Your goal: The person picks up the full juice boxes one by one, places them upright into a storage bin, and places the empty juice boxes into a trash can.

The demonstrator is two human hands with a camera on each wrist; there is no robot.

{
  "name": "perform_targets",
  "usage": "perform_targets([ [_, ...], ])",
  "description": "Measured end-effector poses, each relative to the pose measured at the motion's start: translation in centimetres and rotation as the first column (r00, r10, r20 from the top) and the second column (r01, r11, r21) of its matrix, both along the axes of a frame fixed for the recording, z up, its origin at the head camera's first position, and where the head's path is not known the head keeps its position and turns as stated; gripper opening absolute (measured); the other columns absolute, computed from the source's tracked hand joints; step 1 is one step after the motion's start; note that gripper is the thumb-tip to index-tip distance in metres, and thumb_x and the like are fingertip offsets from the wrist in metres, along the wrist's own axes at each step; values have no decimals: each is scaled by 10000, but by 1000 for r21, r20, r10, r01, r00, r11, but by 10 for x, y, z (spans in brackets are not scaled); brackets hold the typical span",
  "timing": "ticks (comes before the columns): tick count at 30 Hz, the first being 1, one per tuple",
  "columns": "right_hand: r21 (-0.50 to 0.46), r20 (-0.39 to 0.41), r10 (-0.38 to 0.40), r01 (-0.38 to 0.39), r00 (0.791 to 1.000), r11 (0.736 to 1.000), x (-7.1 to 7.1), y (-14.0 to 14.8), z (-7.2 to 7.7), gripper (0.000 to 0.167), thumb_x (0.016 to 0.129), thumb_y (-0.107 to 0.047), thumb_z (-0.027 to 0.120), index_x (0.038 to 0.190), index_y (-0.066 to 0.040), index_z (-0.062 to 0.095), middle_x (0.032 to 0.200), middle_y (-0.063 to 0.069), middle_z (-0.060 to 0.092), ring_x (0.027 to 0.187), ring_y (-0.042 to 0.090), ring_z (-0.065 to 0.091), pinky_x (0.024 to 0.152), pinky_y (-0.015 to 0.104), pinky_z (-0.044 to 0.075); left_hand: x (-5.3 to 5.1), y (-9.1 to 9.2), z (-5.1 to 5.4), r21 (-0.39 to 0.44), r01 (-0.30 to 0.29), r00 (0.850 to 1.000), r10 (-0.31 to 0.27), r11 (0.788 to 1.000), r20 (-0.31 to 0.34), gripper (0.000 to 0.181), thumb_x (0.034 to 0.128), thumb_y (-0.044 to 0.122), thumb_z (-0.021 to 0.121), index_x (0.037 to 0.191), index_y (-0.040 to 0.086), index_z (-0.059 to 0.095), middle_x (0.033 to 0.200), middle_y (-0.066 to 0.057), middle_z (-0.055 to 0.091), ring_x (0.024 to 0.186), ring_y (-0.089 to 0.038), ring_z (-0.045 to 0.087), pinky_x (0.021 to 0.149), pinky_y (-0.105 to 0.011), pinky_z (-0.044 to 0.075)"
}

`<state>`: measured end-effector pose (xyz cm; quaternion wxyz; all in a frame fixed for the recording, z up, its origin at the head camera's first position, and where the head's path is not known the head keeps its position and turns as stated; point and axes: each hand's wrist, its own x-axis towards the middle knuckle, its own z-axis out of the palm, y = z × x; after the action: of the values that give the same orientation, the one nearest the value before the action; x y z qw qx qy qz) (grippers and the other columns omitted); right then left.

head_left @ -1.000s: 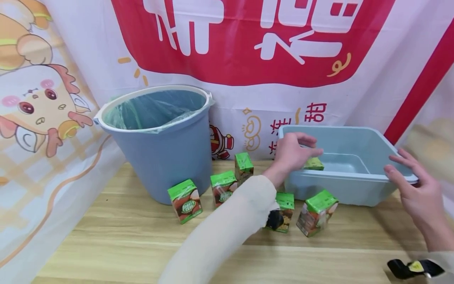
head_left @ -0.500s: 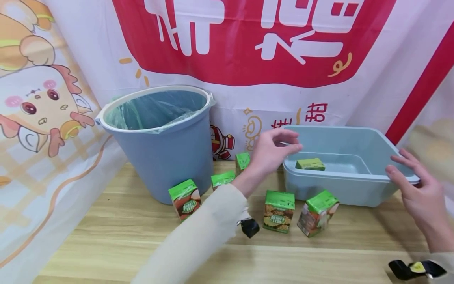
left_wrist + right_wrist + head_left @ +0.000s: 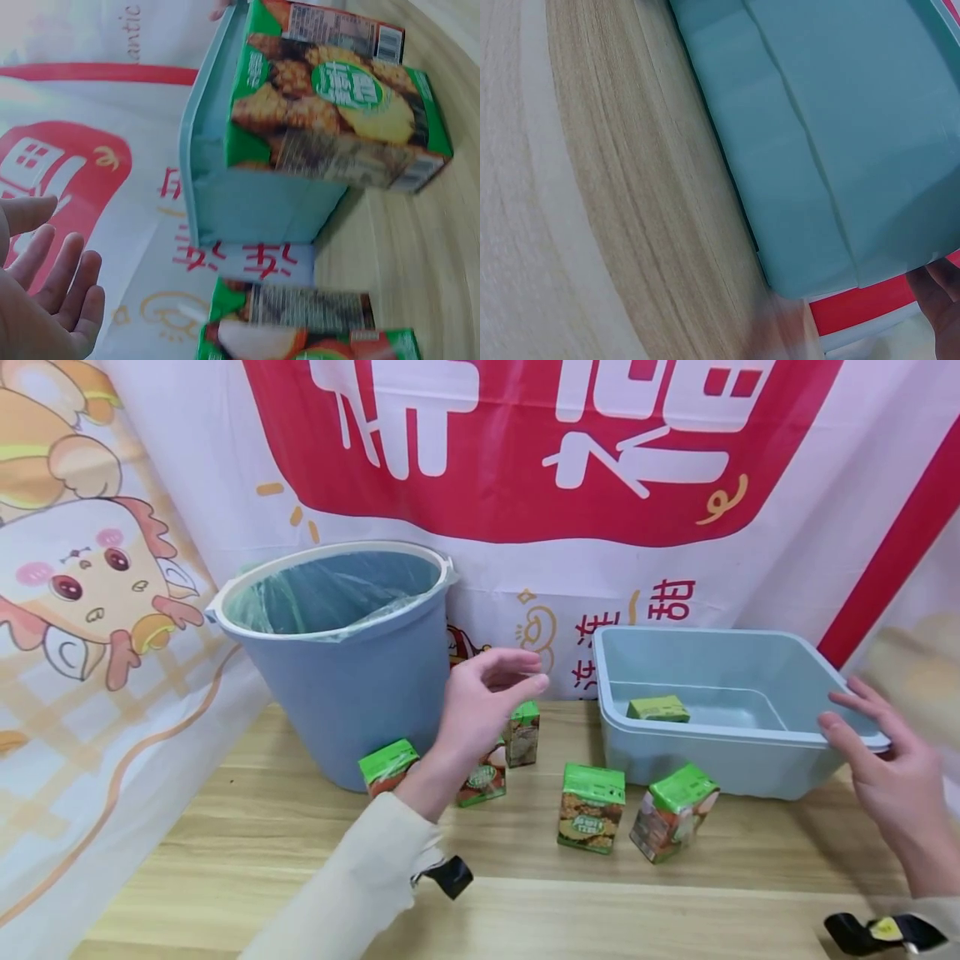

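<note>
My left hand (image 3: 480, 702), holding nothing, hovers with its fingers apart and loosely bent over several green-topped juice cartons by the bucket. It partly covers one carton (image 3: 388, 764) and the top of another carton (image 3: 483, 777); a third carton (image 3: 523, 737) stands just behind. In the left wrist view the same left hand (image 3: 52, 292) is off to the side of a carton with a nut-like picture (image 3: 337, 112). My right hand (image 3: 896, 768) holds the right end of a light-blue plastic basin (image 3: 720, 731) by its rim. One carton (image 3: 658, 708) lies inside the basin, at its left end.
A tall blue bucket (image 3: 352, 693) lined with a clear bag stands at the left back. Two more cartons, one upright (image 3: 590, 810) and one turned at an angle (image 3: 675, 814), are in front of the basin on the wooden table (image 3: 570, 918). A printed cloth (image 3: 495, 568) hangs behind.
My left hand has moved from over the basin leftward to the cartons near the bucket, leaving a carton in the basin. The right hand stays on the rim.
</note>
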<state>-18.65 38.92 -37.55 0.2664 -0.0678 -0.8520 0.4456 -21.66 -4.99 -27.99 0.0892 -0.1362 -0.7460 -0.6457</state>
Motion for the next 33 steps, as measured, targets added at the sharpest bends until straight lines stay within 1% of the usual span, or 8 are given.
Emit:
perform_targets([
  [1, 7, 2, -4, 4, 1000, 1000, 0, 0, 0, 520, 1066, -305, 634, 1572, -245, 535, 1744, -210, 262, 1267, -96, 375, 746, -8, 368, 1, -4, 0, 11, -11, 1000, 11, 1000, 1, 226, 936, 173, 824, 1157, 148, 788, 1152, -54, 791, 1049, -171, 740, 950, -322, 598],
  [4, 11, 11, 4, -5, 1000, 1000, 0, -1, 0, 528, 1073, -316, 619, 1587, -250, 514, 1747, -219, 240, 1471, -20, 362, 836, -37, 387, 4, -16, -2, 44, -49, 999, 48, 998, 20, 236, 935, 153, 821, 1165, 121, 780, 1173, -86, 786, 1061, -183, 738, 955, -311, 600],
  [6, 3, 12, 13, -13, 1000, 1000, 0, -1, 0, 531, 1076, -315, 613, 1593, -252, 505, 1747, -226, 234, 1593, 58, 288, 904, -61, 359, 7, -23, -5, 55, -68, 997, 66, 996, 48, 254, 937, 146, 818, 1184, 110, 768, 1199, -92, 777, 1079, -183, 733, 960, -290, 600],
  [9, -13, 12, 26, -25, 1000, 1000, 0, -1, 0, 533, 1078, -310, 608, 1596, -259, 498, 1745, -232, 231, 1656, 121, 201, 962, -79, 305, 10, -33, -11, 64, -86, 994, 81, 994, 76, 290, 937, 121, 814, 1219, 91, 749, 1237, -117, 765, 1111, -200, 730, 962, -267, 602],
  [16, -35, 22, 22, -21, 1000, 999, 1, -2, -1, 527, 1074, -314, 614, 1589, -263, 510, 1746, -223, 239, 1653, 119, 213, 960, -73, 321, 16, -50, -19, 27, -129, 988, 126, 991, 95, 320, 928, 142, 828, 1233, 98, 743, 1236, -54, 765, 1156, -186, 713, 1015, -263, 579],
  [26, -23, 20, 17, -16, 1000, 1000, 2, 1, 0, 526, 1077, -315, 610, 1590, -268, 506, 1747, -225, 236, 1650, 122, 218, 943, -77, 322, 20, -54, -33, -67, -142, 977, 151, 988, 154, 330, 945, 168, 815, 1266, 188, 741, 1382, 2, 714, 1396, -196, 603, 1224, -454, 446],
  [29, -16, 12, 8, -7, 1000, 1000, 2, 2, 0, 519, 1070, -310, 625, 1577, -261, 527, 1739, -221, 263, 1554, 35, 338, 882, -46, 393, 20, -53, -39, -85, -135, 974, 148, 987, 169, 334, 947, 165, 811, 1272, 195, 741, 1395, 14, 703, 1410, -198, 588, 1252, -469, 410],
  [33, -14, 0, 4, -4, 1000, 1000, 2, 3, 0, 507, 1061, -299, 644, 1558, -255, 555, 1730, -212, 298, 1338, -90, 416, 785, -45, 389, 21, -51, -45, -91, -139, 970, 154, 986, 188, 338, 944, 151, 809, 1271, 202, 740, 1396, 8, 695, 1401, -215, 593, 1245, -478, 416],
])
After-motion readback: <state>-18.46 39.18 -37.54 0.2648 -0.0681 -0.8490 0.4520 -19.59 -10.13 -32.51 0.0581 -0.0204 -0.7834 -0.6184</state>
